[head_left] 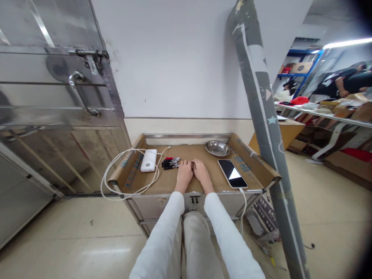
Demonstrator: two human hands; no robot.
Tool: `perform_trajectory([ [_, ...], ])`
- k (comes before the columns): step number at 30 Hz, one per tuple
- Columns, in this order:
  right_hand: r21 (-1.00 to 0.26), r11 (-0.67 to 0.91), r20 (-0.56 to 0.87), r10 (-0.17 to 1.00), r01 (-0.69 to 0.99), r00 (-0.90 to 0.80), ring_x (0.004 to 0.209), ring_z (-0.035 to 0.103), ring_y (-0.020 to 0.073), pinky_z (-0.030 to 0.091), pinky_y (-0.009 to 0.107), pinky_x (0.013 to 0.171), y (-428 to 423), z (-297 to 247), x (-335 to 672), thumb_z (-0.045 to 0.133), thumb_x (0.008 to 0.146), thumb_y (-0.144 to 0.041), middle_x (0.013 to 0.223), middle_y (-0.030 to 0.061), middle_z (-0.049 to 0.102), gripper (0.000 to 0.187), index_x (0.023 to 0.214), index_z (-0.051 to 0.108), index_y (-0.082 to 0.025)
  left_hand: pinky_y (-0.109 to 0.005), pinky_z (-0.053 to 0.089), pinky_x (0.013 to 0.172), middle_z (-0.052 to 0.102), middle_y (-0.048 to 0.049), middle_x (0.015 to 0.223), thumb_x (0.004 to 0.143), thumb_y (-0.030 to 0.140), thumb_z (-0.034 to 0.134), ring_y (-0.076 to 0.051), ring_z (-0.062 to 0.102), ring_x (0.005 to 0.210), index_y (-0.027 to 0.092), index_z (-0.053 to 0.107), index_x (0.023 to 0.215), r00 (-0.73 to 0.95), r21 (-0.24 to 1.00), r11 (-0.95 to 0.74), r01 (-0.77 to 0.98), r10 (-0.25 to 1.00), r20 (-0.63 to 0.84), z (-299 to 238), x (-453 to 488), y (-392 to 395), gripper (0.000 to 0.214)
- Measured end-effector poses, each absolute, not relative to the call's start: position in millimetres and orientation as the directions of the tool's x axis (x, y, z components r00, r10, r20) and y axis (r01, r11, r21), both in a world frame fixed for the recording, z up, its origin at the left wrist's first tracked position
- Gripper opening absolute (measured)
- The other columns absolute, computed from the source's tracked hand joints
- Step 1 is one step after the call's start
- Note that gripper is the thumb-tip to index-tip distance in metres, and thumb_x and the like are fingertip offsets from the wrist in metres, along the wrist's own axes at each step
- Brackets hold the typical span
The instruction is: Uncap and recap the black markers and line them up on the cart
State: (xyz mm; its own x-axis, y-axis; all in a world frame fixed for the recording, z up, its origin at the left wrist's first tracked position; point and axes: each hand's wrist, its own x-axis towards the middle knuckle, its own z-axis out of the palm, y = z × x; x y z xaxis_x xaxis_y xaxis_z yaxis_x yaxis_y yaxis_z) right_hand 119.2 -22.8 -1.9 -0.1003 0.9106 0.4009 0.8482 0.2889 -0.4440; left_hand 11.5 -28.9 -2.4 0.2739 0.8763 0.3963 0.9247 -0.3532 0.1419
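Note:
My left hand (185,174) lies on the brown cardboard-covered top (162,186) of a small cabinet. Its fingers stretch forward and its fingertips are close to the right ends of several marker-like pens (170,164), mostly black with one red, lying side by side. My right hand (201,171) rests next to it, fingers forward, and the two hands meet at the thumbs and fingertips. I see nothing held in either one; the undersides of the fingers are hidden. To the right lies a phone (232,174) with a white cable plugged in.
A white power bank (149,160) with a looped white cable (106,174) lies at the left. A round metal bowl (217,148) stands at the back right. Raised cardboard edges border the top. A long grey roll (261,97) leans at the right; people work behind a far table (325,112).

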Motion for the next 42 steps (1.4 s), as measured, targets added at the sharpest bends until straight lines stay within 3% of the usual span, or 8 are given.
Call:
perform_trajectory([
  [18, -0.43, 0.278, 0.391, 0.915, 0.859, -0.1, 0.113, 0.053, 0.0168, 0.037, 0.027, 0.099, -22.4, -1.9, 119.2, 0.034, 0.088, -0.01, 0.117, 0.0125, 0.062, 0.036, 0.111, 0.061, -0.013, -0.035, 0.039, 0.088, 0.056, -0.0117, 0.098, 0.087, 0.009, 0.038, -0.023, 0.05, 0.097, 0.013, 0.056, 0.098, 0.245, 0.174, -0.336, 0.926, 0.882, 0.402, 1.9, 12.2, -32.1, 0.022],
  [25, -0.436, 0.28, 0.407, 0.909, 0.855, -0.089, 0.11, 0.053, 0.0165, 0.038, 0.028, 0.098, -22.5, -4.0, 118.7, 0.035, 0.085, -0.007, 0.116, 0.0117, 0.062, 0.039, 0.114, 0.06, -0.012, -0.04, 0.04, 0.086, 0.051, -0.0177, 0.107, 0.086, 0.009, 0.033, -0.027, 0.05, 0.101, 0.009, 0.053, 0.1, -0.208, 0.283, 0.065, 0.957, 0.835, 0.509, 13.9, 12.1, -41.1, 0.024],
  [28, -0.437, 0.28, 0.41, 0.908, 0.855, -0.088, 0.109, 0.054, 0.0167, 0.038, 0.028, 0.097, -23.0, -3.5, 118.3, 0.035, 0.085, -0.007, 0.114, 0.0117, 0.063, 0.039, 0.113, 0.061, -0.013, -0.042, 0.04, 0.086, 0.05, -0.0186, 0.11, 0.082, 0.008, 0.037, -0.028, 0.05, 0.1, 0.009, 0.051, 0.104, -0.304, 0.309, 0.164, 0.937, 0.817, 0.49, 15.0, 11.6, -43.1, 0.026],
  [36, -0.438, 0.282, 0.407, 0.909, 0.854, -0.091, 0.109, 0.054, 0.0169, 0.037, 0.027, 0.097, -22.0, -4.0, 118.8, 0.035, 0.084, -0.006, 0.113, 0.0113, 0.063, 0.039, 0.112, 0.061, -0.012, -0.042, 0.04, 0.087, 0.052, -0.0197, 0.108, 0.082, 0.008, 0.037, -0.029, 0.051, 0.102, 0.006, 0.051, 0.106, -0.301, 0.271, 0.191, 0.943, 0.836, 0.459, 14.3, 11.0, -43.9, 0.028],
  [42, -0.427, 0.289, 0.419, 0.903, 0.857, -0.096, 0.108, 0.053, 0.0168, 0.037, 0.027, 0.098, -22.1, -4.5, 118.5, 0.035, 0.084, -0.007, 0.113, 0.0111, 0.063, 0.039, 0.113, 0.061, -0.012, -0.04, 0.042, 0.087, 0.053, -0.0196, 0.111, 0.082, 0.006, 0.035, -0.028, 0.052, 0.104, 0.007, 0.05, 0.109, -0.196, 0.208, 0.104, 0.973, 0.849, 0.491, 8.0, 10.9, -40.0, 0.031],
])
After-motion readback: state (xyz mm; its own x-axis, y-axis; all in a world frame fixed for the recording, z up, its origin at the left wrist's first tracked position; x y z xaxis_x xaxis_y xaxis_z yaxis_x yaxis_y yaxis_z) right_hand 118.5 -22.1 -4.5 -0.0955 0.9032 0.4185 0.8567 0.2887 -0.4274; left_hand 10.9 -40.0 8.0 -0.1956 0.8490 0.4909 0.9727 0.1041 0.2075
